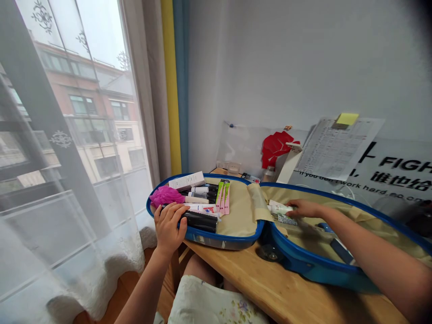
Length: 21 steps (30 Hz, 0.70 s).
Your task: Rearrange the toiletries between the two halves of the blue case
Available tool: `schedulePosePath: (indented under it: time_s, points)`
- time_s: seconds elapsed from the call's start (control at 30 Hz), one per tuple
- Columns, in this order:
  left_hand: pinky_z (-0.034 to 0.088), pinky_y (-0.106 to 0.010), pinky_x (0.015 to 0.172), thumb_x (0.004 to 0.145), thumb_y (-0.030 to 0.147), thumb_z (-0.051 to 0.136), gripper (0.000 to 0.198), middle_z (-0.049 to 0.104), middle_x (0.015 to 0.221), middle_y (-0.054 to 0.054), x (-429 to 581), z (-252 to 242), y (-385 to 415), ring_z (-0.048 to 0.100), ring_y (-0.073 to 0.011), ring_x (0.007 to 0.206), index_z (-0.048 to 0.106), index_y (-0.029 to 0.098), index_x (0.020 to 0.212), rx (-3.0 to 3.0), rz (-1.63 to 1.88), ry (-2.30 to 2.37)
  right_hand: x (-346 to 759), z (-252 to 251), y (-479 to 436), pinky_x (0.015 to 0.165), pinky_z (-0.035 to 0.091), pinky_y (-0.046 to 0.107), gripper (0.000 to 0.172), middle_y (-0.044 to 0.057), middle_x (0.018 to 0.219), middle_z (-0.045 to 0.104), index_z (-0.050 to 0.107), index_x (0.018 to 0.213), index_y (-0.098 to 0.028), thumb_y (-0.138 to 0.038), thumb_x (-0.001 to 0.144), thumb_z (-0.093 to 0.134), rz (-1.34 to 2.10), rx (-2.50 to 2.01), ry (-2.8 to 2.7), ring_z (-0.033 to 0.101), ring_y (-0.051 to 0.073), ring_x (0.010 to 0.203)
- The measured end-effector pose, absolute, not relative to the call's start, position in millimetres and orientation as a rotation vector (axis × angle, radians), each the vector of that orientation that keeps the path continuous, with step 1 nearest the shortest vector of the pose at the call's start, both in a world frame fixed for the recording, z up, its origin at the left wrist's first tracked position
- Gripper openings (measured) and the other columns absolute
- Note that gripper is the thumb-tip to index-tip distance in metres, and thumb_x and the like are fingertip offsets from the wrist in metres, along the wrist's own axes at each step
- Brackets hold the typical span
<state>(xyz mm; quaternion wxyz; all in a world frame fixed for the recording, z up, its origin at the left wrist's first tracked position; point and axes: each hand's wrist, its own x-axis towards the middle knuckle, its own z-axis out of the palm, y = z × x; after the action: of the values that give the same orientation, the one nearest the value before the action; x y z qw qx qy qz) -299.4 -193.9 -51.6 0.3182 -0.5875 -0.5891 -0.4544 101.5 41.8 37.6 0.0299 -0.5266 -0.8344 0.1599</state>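
Observation:
A blue suitcase [216,240] lies open on the desk with its two beige-lined halves spread apart. Over the near rim of the left half, my left hand [171,225] rests with its fingers stretched across a glossy black case [201,221]. Beside it lie a pink mesh bath puff [167,196], a white box [186,181], a white tube [200,208], several small bottles [200,189] and slim pink-and-green packets [222,197]. Inside the right half, my right hand [303,208] pinches a white-and-green tube [281,208]. A clear packet [286,219] sits just below that tube.
The wooden desk [236,265] runs beneath the suitcase, above my lap. Sheer curtains [84,202] and a window are on the left. A dark blue item [341,251] lies in the right half. Behind stand a white lamp-like post [288,168] and clipped papers [337,146].

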Motion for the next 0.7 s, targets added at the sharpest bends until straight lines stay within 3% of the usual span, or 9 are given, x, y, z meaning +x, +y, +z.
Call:
schedulePosePath:
  time_s: [0.13, 0.27, 0.4, 0.47, 0.63, 0.7]
  points:
    - [0.022, -0.043, 0.107, 0.092, 0.030, 0.038, 0.031, 0.069, 0.104, -0.004, -299.2, -51.7, -194.1, 0.058, -0.0222, 0.105, 0.066, 0.024, 0.104, -1.561, -1.199, -1.576, 107.8, 52.1, 31.8, 0.064, 0.044, 0.030, 0.025, 0.011, 0.078, 0.067, 0.066, 0.083, -0.019, -0.040, 0.070, 0.059, 0.518, -1.642, -2.472, 0.060, 0.020, 0.068]
    - [0.023, -0.043, 0.106, 0.092, 0.030, 0.039, 0.029, 0.070, 0.102, -0.003, -298.6, -51.1, -194.0, 0.058, -0.0222, 0.103, 0.065, 0.024, 0.103, -1.553, -1.213, -1.551, 108.0, 75.1, 18.0, 0.057, 0.043, 0.028, 0.045, 0.010, 0.069, 0.061, 0.061, 0.099, -0.013, -0.050, 0.082, 0.041, 0.544, -1.642, -2.341, 0.054, 0.016, 0.060]
    - [0.023, -0.042, 0.105, 0.091, 0.030, 0.039, 0.029, 0.070, 0.101, -0.003, -298.0, -50.5, -194.0, 0.058, -0.0222, 0.103, 0.065, 0.025, 0.103, -1.555, -1.226, -1.546, 73.2, 96.7, 2.1, 0.056, 0.041, 0.026, 0.062, 0.012, 0.084, 0.060, 0.046, 0.125, -0.006, -0.051, 0.090, 0.021, 0.565, -1.517, -2.292, 0.054, 0.014, 0.063]
    - [0.023, -0.042, 0.105, 0.091, 0.030, 0.039, 0.029, 0.070, 0.102, -0.003, -297.9, -50.3, -194.0, 0.058, -0.0222, 0.103, 0.065, 0.025, 0.103, -1.555, -1.231, -1.553, 40.6, 100.3, -9.6, 0.056, 0.042, 0.025, 0.060, 0.011, 0.096, 0.060, 0.041, 0.131, -0.010, -0.051, 0.090, 0.025, 0.610, -1.415, -2.343, 0.054, 0.012, 0.064]
    - [0.023, -0.042, 0.105, 0.091, 0.030, 0.039, 0.030, 0.070, 0.103, -0.003, -298.3, -50.4, -194.1, 0.058, -0.0223, 0.103, 0.065, 0.025, 0.104, -1.553, -1.220, -1.543, -58.9, 85.9, -47.3, 0.064, 0.048, 0.025, 0.045, 0.004, 0.102, 0.065, 0.052, 0.125, -0.020, -0.044, 0.087, 0.044, 0.692, -1.094, -2.629, 0.057, 0.011, 0.068]
    - [0.022, -0.043, 0.106, 0.092, 0.030, 0.039, 0.030, 0.069, 0.104, -0.003, -298.4, -50.4, -194.2, 0.058, -0.0222, 0.104, 0.065, 0.025, 0.105, -1.559, -1.214, -1.555, -94.9, 75.7, -57.5, 0.074, 0.048, 0.025, 0.039, 0.004, 0.109, 0.065, 0.056, 0.120, -0.021, -0.040, 0.087, 0.048, 0.657, -1.001, -2.696, 0.060, 0.013, 0.082]
